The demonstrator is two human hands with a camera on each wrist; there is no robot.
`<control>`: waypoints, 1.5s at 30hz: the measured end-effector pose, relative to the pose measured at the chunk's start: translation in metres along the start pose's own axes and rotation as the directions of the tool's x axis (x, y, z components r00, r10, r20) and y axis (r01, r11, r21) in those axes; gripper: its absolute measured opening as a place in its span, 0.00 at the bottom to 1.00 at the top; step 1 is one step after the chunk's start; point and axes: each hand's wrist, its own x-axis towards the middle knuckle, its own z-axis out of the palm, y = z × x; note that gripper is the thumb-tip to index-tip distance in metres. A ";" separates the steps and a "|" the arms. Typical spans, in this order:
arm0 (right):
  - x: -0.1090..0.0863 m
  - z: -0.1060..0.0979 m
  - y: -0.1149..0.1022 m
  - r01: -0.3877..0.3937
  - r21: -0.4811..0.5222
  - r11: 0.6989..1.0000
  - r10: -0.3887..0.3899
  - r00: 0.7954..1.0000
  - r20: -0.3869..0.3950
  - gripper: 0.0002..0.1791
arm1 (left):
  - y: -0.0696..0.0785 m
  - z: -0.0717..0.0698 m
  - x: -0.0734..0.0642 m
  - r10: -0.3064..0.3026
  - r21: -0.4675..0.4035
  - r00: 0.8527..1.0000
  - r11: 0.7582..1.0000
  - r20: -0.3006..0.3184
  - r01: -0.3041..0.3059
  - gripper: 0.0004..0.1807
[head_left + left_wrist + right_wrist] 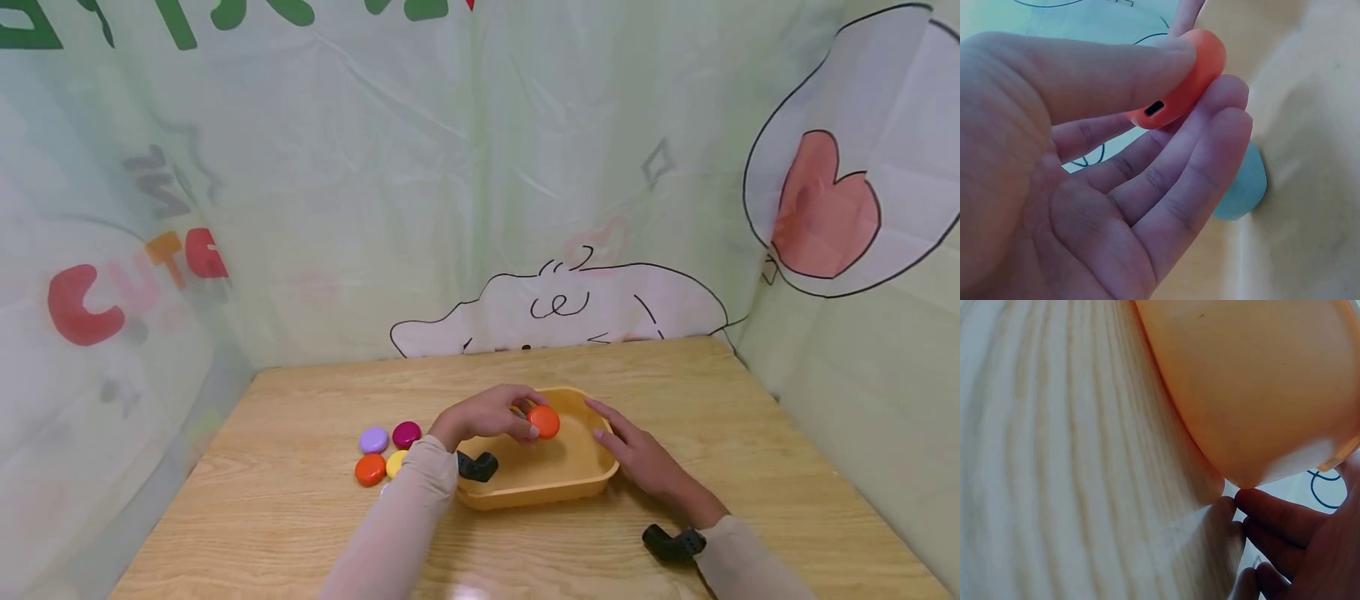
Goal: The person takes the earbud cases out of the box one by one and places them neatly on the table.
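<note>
My left hand (491, 412) pinches an orange round disc (543, 422) between thumb and fingers, above the yellow-orange tray (573, 454). In the left wrist view a small dark slot shows in the edge of the disc, and a teal rounded piece (1244, 187) lies behind the fingers, mostly hidden from the head view. My right hand (641, 454) holds the right side of the tray, its thumb over the rim and its fingers along the outside. The right wrist view shows fingertips (1254, 497) at the outer wall of the tray.
Left of the tray lie several loose discs: a lilac disc (373, 440), a magenta disc (407, 435), a red-orange disc (371, 470) and a yellow disc (397, 462). A pale one is mostly covered by my left sleeve (401, 508). A printed curtain (337, 208) borders the wooden table (270, 467).
</note>
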 end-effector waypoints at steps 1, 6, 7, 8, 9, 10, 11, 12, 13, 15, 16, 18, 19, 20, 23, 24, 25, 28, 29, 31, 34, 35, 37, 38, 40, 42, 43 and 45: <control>0.000 0.000 0.000 0.001 0.003 1.000 -0.001 1.000 0.000 0.31 | 0.000 -0.001 -0.002 0.002 0.000 1.000 1.000 -0.003 -0.002 0.23; 0.000 -0.001 0.000 0.016 0.017 1.000 -0.016 1.000 0.006 0.31 | -0.002 -0.006 -0.012 0.018 -0.007 1.000 1.000 -0.022 -0.018 0.23; 0.000 -0.001 0.000 0.019 0.017 1.000 -0.019 1.000 0.005 0.31 | -0.003 -0.007 -0.014 0.021 -0.002 0.999 1.000 -0.027 -0.021 0.22; 0.000 -0.001 0.000 0.024 0.017 1.000 -0.024 1.000 0.002 0.30 | -0.004 -0.008 -0.015 0.022 -0.003 0.999 1.000 -0.032 -0.022 0.22; 0.000 -0.001 0.000 0.028 0.016 0.999 -0.028 1.000 0.000 0.30 | -0.004 -0.009 -0.017 0.025 -0.008 0.999 1.000 -0.036 -0.025 0.22; 0.001 -0.001 0.000 0.032 0.014 0.999 -0.032 0.999 -0.002 0.30 | -0.005 -0.010 -0.018 0.023 -0.004 0.999 1.000 -0.040 -0.024 0.22; 0.001 -0.001 0.000 0.035 0.014 0.999 -0.035 0.999 -0.004 0.30 | -0.006 -0.011 -0.020 0.021 0.000 0.999 1.000 -0.045 -0.021 0.22; 0.001 -0.001 0.001 0.037 0.013 0.999 -0.037 0.999 -0.006 0.30 | -0.007 -0.012 -0.021 0.021 -0.003 0.998 1.000 -0.051 -0.021 0.22; 0.001 -0.001 0.001 0.039 0.013 0.999 -0.038 0.999 -0.008 0.30 | -0.008 -0.013 -0.023 0.019 -0.006 0.998 1.000 -0.055 -0.020 0.22; 0.001 -0.001 0.001 0.040 0.013 0.999 -0.040 0.999 -0.008 0.30 | -0.010 -0.015 -0.025 0.021 -0.024 0.998 0.999 -0.063 -0.022 0.23; 0.002 -0.001 0.001 0.040 0.013 0.999 -0.040 0.999 -0.007 0.30 | -0.011 -0.016 -0.027 0.021 -0.030 0.997 0.999 -0.069 -0.023 0.23; 0.002 -0.001 0.001 0.039 0.013 0.999 -0.039 0.999 -0.006 0.30 | -0.013 -0.017 -0.029 0.027 -0.057 0.996 0.998 -0.080 -0.031 0.23; 0.002 0.000 0.001 0.039 0.011 0.999 -0.039 0.999 -0.005 0.30 | -0.014 -0.017 -0.030 0.029 -0.068 0.996 0.997 -0.085 -0.035 0.23; 0.002 0.000 0.001 0.038 0.011 0.999 -0.038 0.999 -0.005 0.30 | -0.015 -0.017 -0.032 0.034 -0.079 0.995 0.996 -0.092 -0.041 0.23; 0.002 0.000 0.002 0.037 0.008 0.999 -0.037 0.999 -0.004 0.30 | -0.016 -0.017 -0.036 0.039 -0.103 0.993 0.993 -0.115 -0.051 0.24; 0.002 0.000 0.002 0.036 0.008 0.999 -0.036 0.999 -0.003 0.30 | -0.015 -0.017 -0.038 0.036 -0.109 0.992 0.993 -0.121 -0.050 0.24; 0.002 0.000 0.002 0.034 0.008 0.999 -0.034 0.999 -0.002 0.30 | -0.014 -0.017 -0.040 0.034 -0.116 0.991 0.992 -0.128 -0.049 0.24; 0.002 0.000 0.002 0.028 0.011 1.000 -0.028 1.000 0.000 0.31 | -0.014 -0.017 -0.046 0.025 -0.132 0.990 0.990 -0.139 -0.043 0.25; 0.002 0.000 0.003 0.027 0.012 1.000 -0.027 1.000 0.000 0.31 | -0.014 -0.017 -0.048 0.023 -0.138 0.990 0.990 -0.141 -0.043 0.25; 0.002 0.000 0.003 0.026 0.014 1.000 -0.026 1.000 0.001 0.31 | -0.015 -0.018 -0.052 0.022 -0.141 0.989 0.989 -0.143 -0.042 0.26; 0.002 0.000 0.003 0.029 0.013 0.999 -0.029 1.000 0.000 0.31 | -0.017 -0.020 -0.056 0.023 -0.146 0.989 0.988 -0.145 -0.045 0.27; 0.002 0.000 0.003 0.031 0.013 0.999 -0.031 1.000 0.000 0.31 | -0.017 -0.021 -0.058 0.024 -0.151 0.989 0.987 -0.147 -0.047 0.27; 0.002 0.000 0.003 0.033 0.009 0.999 -0.033 0.999 -0.002 0.31 | -0.018 -0.022 -0.061 0.021 -0.153 0.988 0.987 -0.155 -0.045 0.27; 0.002 0.000 0.003 0.034 0.009 0.999 -0.034 0.999 -0.003 0.30 | -0.018 -0.022 -0.063 0.022 -0.156 0.987 0.987 -0.159 -0.047 0.27; 0.002 0.000 0.003 0.033 0.004 0.999 -0.033 0.999 -0.004 0.30 | -0.020 -0.023 -0.066 0.019 -0.154 0.985 0.987 -0.171 -0.046 0.27; 0.003 -0.001 0.003 0.031 0.001 1.000 -0.031 1.000 -0.004 0.31 | -0.022 -0.025 -0.070 0.017 -0.152 0.982 0.987 -0.186 -0.045 0.26; 0.003 -0.001 0.002 0.030 0.002 1.000 -0.030 1.000 -0.003 0.31 | -0.024 -0.025 -0.071 0.022 -0.158 0.981 0.986 -0.191 -0.052 0.26; 0.003 -0.001 0.002 0.027 0.005 1.000 -0.027 1.000 0.000 0.31 | -0.026 -0.026 -0.076 0.021 -0.165 0.979 0.985 -0.201 -0.055 0.26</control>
